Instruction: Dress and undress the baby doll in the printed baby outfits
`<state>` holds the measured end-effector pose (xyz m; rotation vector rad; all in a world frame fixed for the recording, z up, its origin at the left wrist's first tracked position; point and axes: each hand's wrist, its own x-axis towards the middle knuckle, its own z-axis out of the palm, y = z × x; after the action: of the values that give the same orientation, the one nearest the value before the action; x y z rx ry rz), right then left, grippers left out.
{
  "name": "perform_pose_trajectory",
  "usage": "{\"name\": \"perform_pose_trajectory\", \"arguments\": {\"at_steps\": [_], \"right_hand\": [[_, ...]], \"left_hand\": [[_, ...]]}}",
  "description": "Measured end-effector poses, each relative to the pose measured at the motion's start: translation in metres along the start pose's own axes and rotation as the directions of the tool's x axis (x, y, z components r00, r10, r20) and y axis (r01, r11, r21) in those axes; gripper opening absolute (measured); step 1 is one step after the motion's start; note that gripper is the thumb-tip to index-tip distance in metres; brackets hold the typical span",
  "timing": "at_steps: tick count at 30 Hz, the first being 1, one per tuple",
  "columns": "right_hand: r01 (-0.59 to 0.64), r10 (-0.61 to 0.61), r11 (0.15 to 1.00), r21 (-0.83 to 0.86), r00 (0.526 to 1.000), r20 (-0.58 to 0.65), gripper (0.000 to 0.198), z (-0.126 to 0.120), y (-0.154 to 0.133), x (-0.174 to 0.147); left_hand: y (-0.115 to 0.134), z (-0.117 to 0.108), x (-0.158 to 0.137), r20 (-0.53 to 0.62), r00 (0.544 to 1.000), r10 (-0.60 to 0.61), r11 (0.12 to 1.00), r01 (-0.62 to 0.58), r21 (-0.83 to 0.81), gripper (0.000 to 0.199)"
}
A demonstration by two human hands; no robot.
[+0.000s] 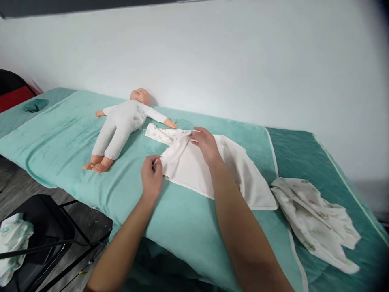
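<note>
On the green-covered bed, a white baby garment (pixel 191 168) lies spread with a sleeve-like strip of printed fabric at its far left. My left hand (pixel 152 174) pinches its near left edge between thumb and fingers. At the upper edge my right hand (pixel 205 144) has its thumb and fingertips on the fabric, gripping a fold beside the print. Part of the garment is hidden under my right forearm. A baby doll (pixel 123 119) in a white long-sleeved suit lies on its back to the left, its arms spread and feet bare.
A crumpled printed baby garment (pixel 313 221) lies at the right. The light green sheet (pixel 88 186) covers much of the bed, against a white wall (pixel 243 61). A black folding chair (pixel 45 215) at lower left holds a printed cloth bundle (pixel 13 243).
</note>
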<state>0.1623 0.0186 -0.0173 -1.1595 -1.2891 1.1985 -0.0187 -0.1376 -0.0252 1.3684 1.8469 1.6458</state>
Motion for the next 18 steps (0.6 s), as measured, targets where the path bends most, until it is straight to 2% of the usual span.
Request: {"name": "perform_pose_trajectory", "arguments": {"at_steps": [1, 4, 8, 14, 18], "right_hand": [[0.03, -0.031, 0.999, 0.025, 0.999, 0.031, 0.045, 0.005, 0.002, 0.0], [0.109, -0.1, 0.99, -0.088, 0.99, 0.1, 0.036, 0.015, 0.008, -0.001], [0.162, -0.125, 0.948, -0.274, 0.981, 0.147, 0.034, 0.019, 0.013, -0.005], [0.369, -0.296, 0.767, -0.525, 0.929, 0.222, 0.038, 0.028, 0.016, -0.012], [0.409, -0.327, 0.673, -0.616, 0.912, 0.248, 0.042, 0.033, 0.021, -0.013]], "left_hand": [[-0.003, -0.002, 0.001, -0.05, 0.998, -0.042, 0.999, 0.042, 0.009, 0.012], [-0.01, -0.007, 0.005, -0.129, 0.988, -0.08, 0.996, 0.085, 0.031, 0.017], [-0.024, -0.005, 0.026, -0.121, 0.992, -0.029, 0.997, 0.037, 0.068, 0.024], [-0.048, 0.013, 0.111, -0.016, 1.0, -0.002, 0.974, 0.005, 0.226, 0.033], [-0.055, 0.026, 0.155, 0.001, 1.0, -0.024, 0.956, 0.022, 0.292, 0.036]]}}
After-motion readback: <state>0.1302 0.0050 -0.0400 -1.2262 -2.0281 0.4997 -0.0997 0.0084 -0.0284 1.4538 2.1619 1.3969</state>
